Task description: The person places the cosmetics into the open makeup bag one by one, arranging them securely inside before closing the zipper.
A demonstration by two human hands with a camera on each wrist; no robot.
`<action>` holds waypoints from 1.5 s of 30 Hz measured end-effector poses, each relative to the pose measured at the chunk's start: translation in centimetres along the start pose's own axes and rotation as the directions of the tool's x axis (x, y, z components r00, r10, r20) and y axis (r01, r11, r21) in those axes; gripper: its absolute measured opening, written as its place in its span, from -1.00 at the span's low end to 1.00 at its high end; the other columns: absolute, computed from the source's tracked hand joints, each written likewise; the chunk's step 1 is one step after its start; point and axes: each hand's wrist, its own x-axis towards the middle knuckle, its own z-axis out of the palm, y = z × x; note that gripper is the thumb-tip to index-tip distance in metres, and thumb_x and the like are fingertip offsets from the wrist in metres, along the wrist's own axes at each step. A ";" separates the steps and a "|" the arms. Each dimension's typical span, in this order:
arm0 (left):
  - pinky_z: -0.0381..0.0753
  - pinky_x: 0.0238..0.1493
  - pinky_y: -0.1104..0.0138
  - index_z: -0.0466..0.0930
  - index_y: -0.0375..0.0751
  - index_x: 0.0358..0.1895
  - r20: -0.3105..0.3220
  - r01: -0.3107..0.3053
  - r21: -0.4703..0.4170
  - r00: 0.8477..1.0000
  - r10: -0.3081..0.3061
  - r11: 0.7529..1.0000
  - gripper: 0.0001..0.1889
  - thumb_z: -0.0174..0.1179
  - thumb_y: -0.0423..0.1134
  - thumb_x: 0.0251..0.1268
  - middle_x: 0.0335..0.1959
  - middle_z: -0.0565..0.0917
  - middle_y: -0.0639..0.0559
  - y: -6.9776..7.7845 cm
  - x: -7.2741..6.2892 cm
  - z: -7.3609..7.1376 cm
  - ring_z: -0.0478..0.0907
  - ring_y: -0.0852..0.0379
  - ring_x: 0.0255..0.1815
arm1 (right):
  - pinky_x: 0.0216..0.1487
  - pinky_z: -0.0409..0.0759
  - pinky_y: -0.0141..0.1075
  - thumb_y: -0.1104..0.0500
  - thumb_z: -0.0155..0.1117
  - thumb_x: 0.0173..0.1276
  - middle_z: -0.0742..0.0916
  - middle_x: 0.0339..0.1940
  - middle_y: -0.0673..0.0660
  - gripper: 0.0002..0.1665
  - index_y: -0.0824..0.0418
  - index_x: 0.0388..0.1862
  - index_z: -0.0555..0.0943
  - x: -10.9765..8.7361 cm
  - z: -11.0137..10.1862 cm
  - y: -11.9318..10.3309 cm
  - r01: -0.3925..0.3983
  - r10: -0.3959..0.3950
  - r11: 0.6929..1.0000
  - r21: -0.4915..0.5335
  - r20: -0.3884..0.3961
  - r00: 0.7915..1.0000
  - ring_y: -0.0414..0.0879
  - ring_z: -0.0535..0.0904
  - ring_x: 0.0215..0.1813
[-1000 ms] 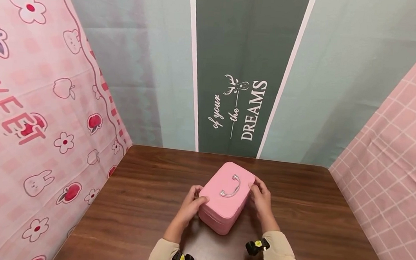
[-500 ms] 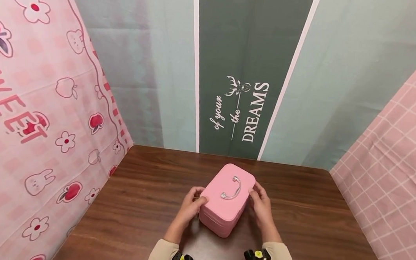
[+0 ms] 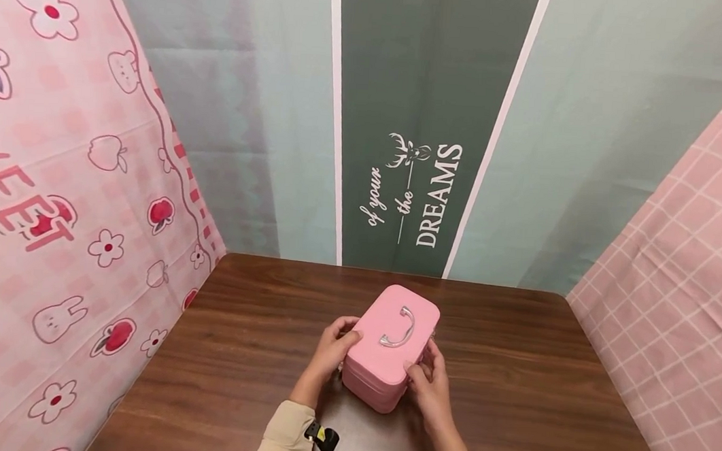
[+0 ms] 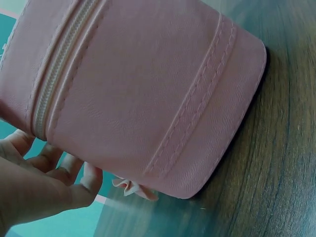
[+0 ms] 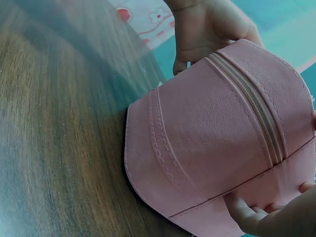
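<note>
A pink vanity case stands on the table, its lid down and a silver handle on top. My left hand holds its left side, thumb on the lid's edge and fingers behind that side. At the near right, my right hand holds the case with its thumb at the lid edge and fingers along the right side. A zipper runs below the lid in the left wrist view, where a small ruffled pink piece shows beyond the case. The case's far side is hidden.
The brown wooden table extends around the case. Green cloth hangs behind it, pink printed cloth at left and pink checked cloth at right. A black strap is on the left wrist.
My right hand has slid toward me along the case's right side, from the far right corner to the near part. The left hand keeps its hold, and the case stays about where it was.
</note>
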 end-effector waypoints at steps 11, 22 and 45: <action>0.42 -0.23 0.29 0.45 -0.49 -0.03 -0.024 0.020 -0.022 0.999 -0.021 1.000 -0.69 0.11 -0.42 0.16 -0.25 0.52 -0.14 0.1 -0.5 0.2 0.41 0.12 -0.26 | -0.14 0.54 -0.16 0.30 0.05 0.35 0.30 0.33 0.34 -0.29 0.25 0.44 0.07 1.1 -0.8 0.0 0.053 -0.052 0.998 -0.035 0.034 0.998 0.13 0.35 0.18; 0.35 -0.40 0.36 0.31 -0.51 -0.10 -0.201 0.062 -0.166 0.975 -0.095 0.984 -0.67 0.14 -0.47 0.05 -0.32 0.43 -0.10 0.8 -2.3 3.7 0.35 0.15 -0.37 | -0.32 0.58 -0.27 0.32 0.04 0.36 0.51 0.03 0.30 -0.57 0.41 0.20 0.38 5.3 -3.8 -0.3 0.124 -0.117 0.989 -0.081 0.085 0.989 -0.20 0.51 -0.18; 0.39 -0.25 0.29 0.33 -0.39 -0.10 -0.300 0.063 -0.051 0.951 -0.076 0.997 -0.57 0.27 -0.42 -0.10 -0.18 0.36 -0.20 -2.4 -1.8 5.2 0.37 0.01 -0.26 | -0.27 0.54 -0.36 0.21 0.09 0.36 0.59 -0.08 0.30 -0.63 0.43 0.05 0.49 5.5 -5.3 -1.9 0.021 -0.021 0.969 -0.245 0.005 1.000 -0.18 0.54 -0.26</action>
